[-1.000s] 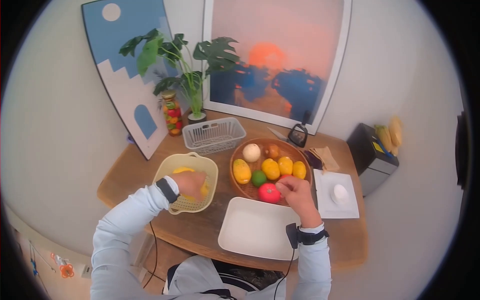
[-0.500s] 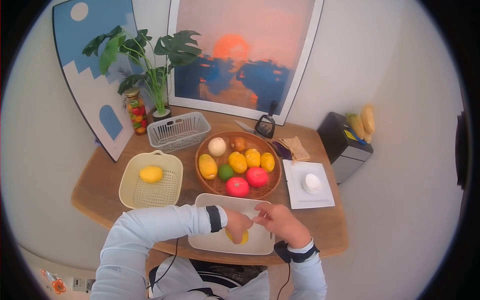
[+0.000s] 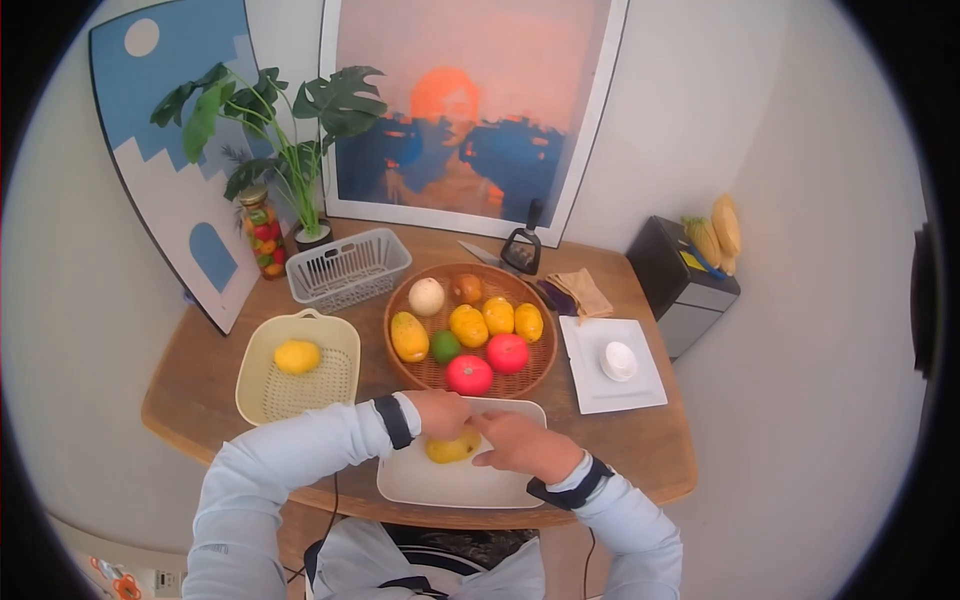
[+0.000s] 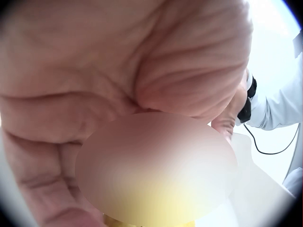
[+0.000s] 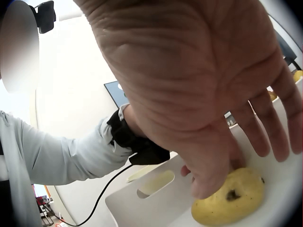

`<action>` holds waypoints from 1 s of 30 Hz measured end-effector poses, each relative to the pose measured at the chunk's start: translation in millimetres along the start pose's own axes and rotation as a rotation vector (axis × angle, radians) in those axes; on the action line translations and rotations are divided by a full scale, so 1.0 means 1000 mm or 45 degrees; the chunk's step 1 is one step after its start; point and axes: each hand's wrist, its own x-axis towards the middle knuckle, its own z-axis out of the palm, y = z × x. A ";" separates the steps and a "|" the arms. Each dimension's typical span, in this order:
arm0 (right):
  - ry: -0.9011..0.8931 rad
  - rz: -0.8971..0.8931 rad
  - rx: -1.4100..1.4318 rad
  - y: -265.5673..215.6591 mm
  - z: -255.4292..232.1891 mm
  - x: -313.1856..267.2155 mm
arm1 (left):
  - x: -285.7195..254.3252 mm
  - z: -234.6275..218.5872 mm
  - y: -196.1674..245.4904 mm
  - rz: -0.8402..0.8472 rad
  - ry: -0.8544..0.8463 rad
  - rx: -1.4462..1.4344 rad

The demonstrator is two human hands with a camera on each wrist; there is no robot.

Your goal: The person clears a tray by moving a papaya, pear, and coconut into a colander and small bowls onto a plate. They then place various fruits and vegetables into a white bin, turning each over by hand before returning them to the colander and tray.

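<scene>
A yellow mango [image 3: 453,446] with dark spots lies in the white tray [image 3: 440,490] at the table's front. Over the tray's far side, my left hand [image 3: 436,409] reaches across just beyond the mango. My right hand [image 3: 528,445] comes in from the right, and its fingertips meet the left hand's in the head view. The right wrist view shows the right hand's long fingers straight, with its thumb [image 5: 208,177] close against the mango. In the left wrist view a blur hides much of the space below the left palm [image 4: 118,61].
Behind the tray stands a round wicker basket [image 3: 395,375] holding red, green, yellow and pale produce. To the left, a cream basket [image 3: 250,400] contains a yellow fruit [image 3: 297,357]. A grey basket [image 3: 350,290], knife [image 3: 478,252] and white plate [image 3: 640,395] are farther out.
My left hand moved from the cream basket to the tray, and a mango now lies there. My right hand drew back from the red fruit to the tray. The view shifted.
</scene>
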 end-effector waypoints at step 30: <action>-0.263 -0.196 -0.027 0.041 0.061 0.007 | -0.018 -0.005 0.025 0.139 -0.140 0.054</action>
